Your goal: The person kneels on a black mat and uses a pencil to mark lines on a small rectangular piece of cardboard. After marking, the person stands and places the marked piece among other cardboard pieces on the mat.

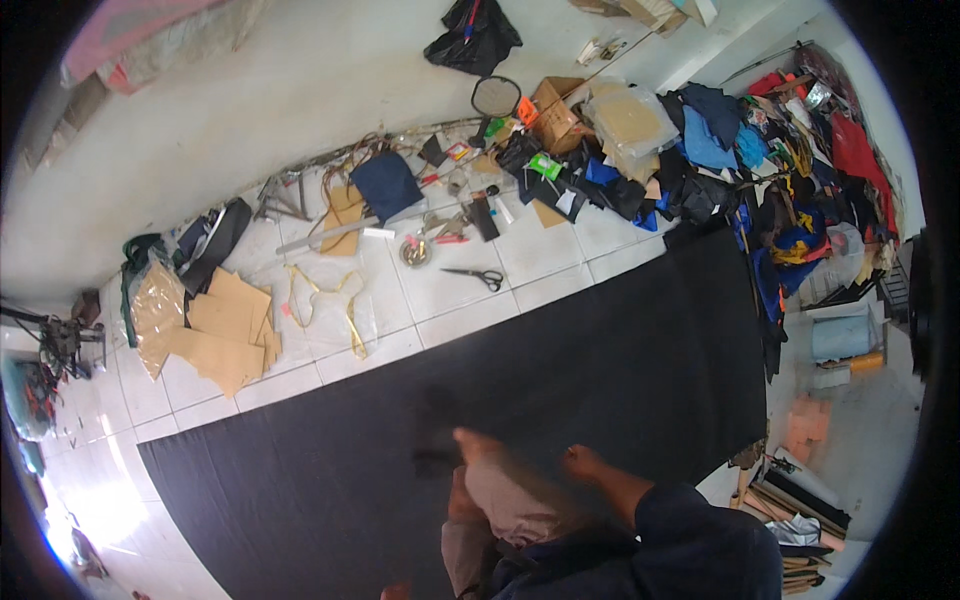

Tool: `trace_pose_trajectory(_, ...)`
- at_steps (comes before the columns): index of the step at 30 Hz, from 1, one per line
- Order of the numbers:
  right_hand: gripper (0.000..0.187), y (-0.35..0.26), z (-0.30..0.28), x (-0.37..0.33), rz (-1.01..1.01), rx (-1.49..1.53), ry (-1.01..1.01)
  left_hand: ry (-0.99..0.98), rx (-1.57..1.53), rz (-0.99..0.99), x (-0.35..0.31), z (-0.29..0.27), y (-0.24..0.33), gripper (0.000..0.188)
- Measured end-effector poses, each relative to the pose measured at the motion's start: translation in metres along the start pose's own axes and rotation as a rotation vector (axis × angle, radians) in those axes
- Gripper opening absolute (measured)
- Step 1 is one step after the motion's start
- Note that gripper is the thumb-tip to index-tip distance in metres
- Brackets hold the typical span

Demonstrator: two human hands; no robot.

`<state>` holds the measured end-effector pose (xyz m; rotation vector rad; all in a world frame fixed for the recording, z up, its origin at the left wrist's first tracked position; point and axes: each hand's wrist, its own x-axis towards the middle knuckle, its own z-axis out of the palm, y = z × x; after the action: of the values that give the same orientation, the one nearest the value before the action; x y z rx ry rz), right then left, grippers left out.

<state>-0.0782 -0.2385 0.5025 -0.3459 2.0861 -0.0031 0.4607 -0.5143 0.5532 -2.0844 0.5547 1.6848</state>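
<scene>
A broad sheet of black cloth [620,340] lies spread over the tiled floor, and my legs in greyish-pink trousers [510,500] are over it. My right hand [580,461] hangs above the cloth to the right of my legs, its fingers curled in and nothing visible in them. Only a sliver of my left hand [396,592] seems to show at the lower edge; its fingers are hidden. Bare skin [464,438] shows at the end of one trouser leg, close to the cloth. Black-handled scissors [487,278] lie on the tiles beyond the cloth's far edge.
Brown paper pieces [225,335] and a yellow tape measure [352,325] lie at far left. A round tin [415,251], a navy cloth [387,187] and a cardboard box [560,115] line the wall. Piled fabrics [800,190] fill the far right; rolls [800,500] lie at near right.
</scene>
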Motion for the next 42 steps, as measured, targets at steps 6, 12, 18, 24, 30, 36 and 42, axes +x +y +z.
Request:
trace_pose_trajectory(6,0.039,0.022,-0.144,-0.010,0.274,0.199,0.181,0.147,-0.044,0.063,-0.056,0.070,0.060,0.047)
trace_pose_trajectory(12,0.046,0.102,-0.207,0.094,0.023,0.257,0.382,0.171,-0.047,0.451,-0.077,0.198,0.114,0.035)
trace_pose_trajectory(18,0.044,0.144,-0.359,0.152,-0.258,0.163,0.509,-0.215,0.072,0.153,-0.078,0.329,0.065,0.031)
trace_pose_trajectory(24,0.038,0.192,-0.487,0.244,-0.141,0.217,0.523,0.094,0.139,0.363,-0.197,0.484,0.190,0.032)
trace_pose_trajectory(30,0.036,0.154,-0.587,0.325,-0.439,0.250,0.713,0.001,0.214,0.505,-0.174,0.558,0.295,0.039)
trace_pose_trajectory(36,0.033,0.099,-0.706,0.343,-0.522,0.319,0.809,0.179,0.459,0.823,-0.116,0.622,0.368,0.044)
trace_pose_trajectory(42,0.027,0.140,-0.862,0.465,-0.535,0.621,1.059,0.000,0.174,0.646,-0.183,0.747,0.452,0.042)
